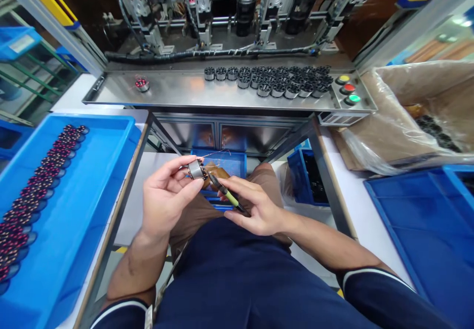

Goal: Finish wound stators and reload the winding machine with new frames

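Observation:
Between the thumb and fingers of my left hand (168, 190) is a motor stator (195, 169), a short metal ring with dark slots and copper wire, tilted on its side. Thin loose wire ends stick out from it toward the right. My right hand (255, 203) is wrapped round a pair of wire cutters (230, 195) with green and black handles. The cutters' tips meet the stator's right face, close to the wires; whether the jaws are closed cannot be made out. Both hands are above my lap.
On the metal ledge (177, 89) stand several bare stators (277, 89) and one wound stator (141, 84) at left. A blue tray (85, 181) with rows of wound stators lies left. Buttons (348, 89), a plastic-lined carton (392, 116) and blue bins (411, 230) are right. The winding machine (244, 18) stands behind.

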A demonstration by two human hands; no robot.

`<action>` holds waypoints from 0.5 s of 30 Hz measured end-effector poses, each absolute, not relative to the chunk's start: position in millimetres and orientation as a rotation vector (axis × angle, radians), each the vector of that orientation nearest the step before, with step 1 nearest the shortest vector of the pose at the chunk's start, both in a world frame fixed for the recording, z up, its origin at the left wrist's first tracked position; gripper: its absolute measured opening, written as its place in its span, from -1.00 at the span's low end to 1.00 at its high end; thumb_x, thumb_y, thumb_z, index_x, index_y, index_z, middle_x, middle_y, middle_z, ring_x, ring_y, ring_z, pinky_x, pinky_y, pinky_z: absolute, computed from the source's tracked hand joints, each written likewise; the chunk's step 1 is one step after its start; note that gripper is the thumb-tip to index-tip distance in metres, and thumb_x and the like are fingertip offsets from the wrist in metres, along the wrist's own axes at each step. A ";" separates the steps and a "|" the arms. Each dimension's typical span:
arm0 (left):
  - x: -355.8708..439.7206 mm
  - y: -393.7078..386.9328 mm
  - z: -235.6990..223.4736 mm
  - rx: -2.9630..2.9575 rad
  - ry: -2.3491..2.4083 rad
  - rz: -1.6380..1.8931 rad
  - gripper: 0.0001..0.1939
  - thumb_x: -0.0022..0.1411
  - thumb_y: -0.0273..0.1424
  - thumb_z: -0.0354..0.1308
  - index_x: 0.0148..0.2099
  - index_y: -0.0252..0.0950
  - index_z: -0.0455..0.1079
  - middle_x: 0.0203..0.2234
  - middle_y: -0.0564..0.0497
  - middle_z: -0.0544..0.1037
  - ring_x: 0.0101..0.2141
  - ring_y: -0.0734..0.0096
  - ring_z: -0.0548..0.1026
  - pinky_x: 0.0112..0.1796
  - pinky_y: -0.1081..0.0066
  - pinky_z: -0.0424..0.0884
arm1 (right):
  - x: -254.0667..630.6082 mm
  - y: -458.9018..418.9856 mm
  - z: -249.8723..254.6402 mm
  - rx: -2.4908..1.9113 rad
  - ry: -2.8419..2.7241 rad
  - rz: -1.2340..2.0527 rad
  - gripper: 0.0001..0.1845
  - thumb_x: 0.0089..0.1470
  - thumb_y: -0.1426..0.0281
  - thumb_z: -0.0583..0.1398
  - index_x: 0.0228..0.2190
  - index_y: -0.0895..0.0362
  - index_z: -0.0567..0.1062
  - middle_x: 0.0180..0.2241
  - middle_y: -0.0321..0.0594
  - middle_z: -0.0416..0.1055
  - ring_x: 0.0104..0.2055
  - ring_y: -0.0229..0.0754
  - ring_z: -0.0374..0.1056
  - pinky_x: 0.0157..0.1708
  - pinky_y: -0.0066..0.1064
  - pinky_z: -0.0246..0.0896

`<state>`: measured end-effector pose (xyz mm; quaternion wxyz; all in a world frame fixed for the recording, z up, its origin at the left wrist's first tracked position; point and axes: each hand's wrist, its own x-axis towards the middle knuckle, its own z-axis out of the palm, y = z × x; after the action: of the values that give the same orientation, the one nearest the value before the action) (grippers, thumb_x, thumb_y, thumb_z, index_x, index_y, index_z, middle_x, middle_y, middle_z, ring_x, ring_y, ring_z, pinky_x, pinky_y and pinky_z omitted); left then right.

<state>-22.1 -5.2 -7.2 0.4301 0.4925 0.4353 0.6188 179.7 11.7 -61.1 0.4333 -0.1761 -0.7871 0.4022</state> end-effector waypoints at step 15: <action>-23.6 -3.7 -11.1 1.236 1.091 1.542 -0.67 0.04 -0.41 0.43 -0.09 -0.23 0.58 -0.18 -0.08 0.66 -0.16 0.27 0.64 -0.11 0.32 0.60 | 182.3 10.9 -67.9 -0.616 -1.974 0.886 -0.36 0.16 0.52 0.17 0.26 0.09 0.28 -0.28 -0.17 0.46 -0.33 -0.21 0.34 -0.32 -0.34 0.36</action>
<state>-23.6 -3.7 -11.1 0.4278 0.4950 0.4368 0.6174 182.3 10.9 -67.9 0.4312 -0.2472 -0.7916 0.3554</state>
